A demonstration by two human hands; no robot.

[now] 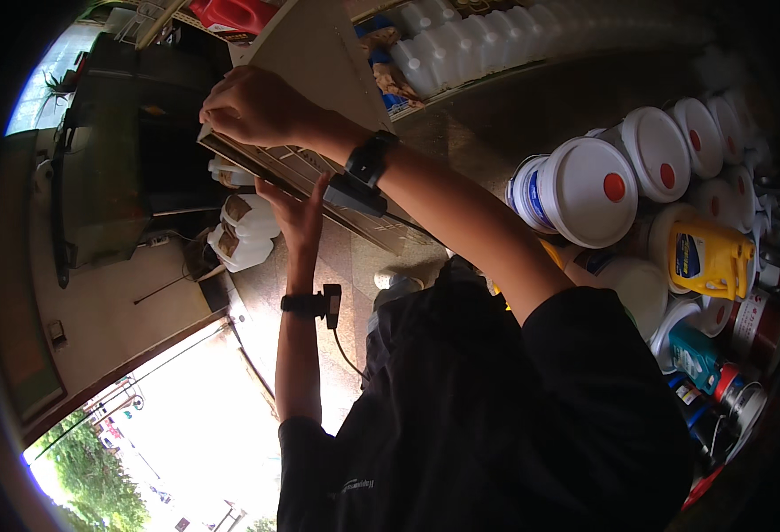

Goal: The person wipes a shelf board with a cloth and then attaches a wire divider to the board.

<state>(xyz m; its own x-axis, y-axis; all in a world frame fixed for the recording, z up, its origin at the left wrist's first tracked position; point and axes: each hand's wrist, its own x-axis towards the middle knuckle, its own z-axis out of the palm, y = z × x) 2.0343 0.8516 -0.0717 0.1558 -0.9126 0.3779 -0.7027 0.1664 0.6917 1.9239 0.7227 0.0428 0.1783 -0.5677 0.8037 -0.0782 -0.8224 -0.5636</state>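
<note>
My right hand (261, 106) is curled closed at the near corner of a pale flat-topped desk or cabinet (315, 66). What its fingers hold, if anything, is hidden. Lower down, my left hand (298, 217) reaches up beside the slatted, framed side (279, 168) of that same piece, with thumb and fingers stretched apart. Its fingertips are close to the frame's lower edge, and I cannot tell whether they touch it. Each wrist wears a dark band with a small black device and a cable.
White lidded buckets (592, 191) stand in rows on the right, with a yellow jug (709, 257) among them. Translucent jugs (461, 53) line the far side. White containers (248, 235) sit on the floor at left. A red jug (230, 16) stands at the back. A bright doorway (204, 417) lies lower left.
</note>
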